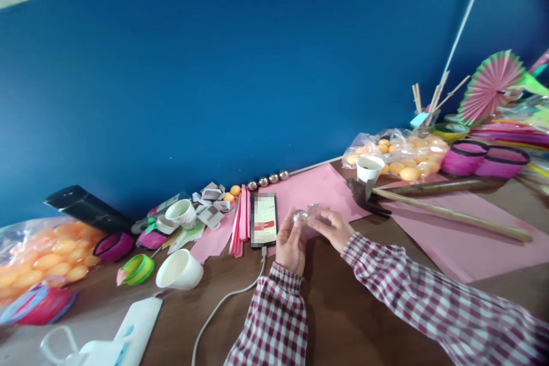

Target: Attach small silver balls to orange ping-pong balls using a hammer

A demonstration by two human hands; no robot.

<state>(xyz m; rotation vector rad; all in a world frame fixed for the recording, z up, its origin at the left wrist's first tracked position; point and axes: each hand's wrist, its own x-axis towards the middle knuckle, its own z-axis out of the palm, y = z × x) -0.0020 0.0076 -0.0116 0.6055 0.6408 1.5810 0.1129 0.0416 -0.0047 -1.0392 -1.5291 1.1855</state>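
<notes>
In front of me, above the edge of a pink paper sheet [317,183], my left hand [291,245] is closed on a small clear, shiny plastic-looking piece [301,215]. My right hand [333,227] pinches the far side of the same piece, and its fingers hide part of it. What exactly the piece is, I cannot make out. A phone [264,220] lies just left of my hands with its screen lit. Several shiny metal balls [273,178] stand in a row behind, by the blue wall.
A hammer [450,214] lies to the right, near a white paper cup [369,170] and a bag of orange balls [412,157]. At left are another cup [180,270], a power strip [137,326] and a second bag of balls [55,254]. A charging cable [223,300] crosses the table.
</notes>
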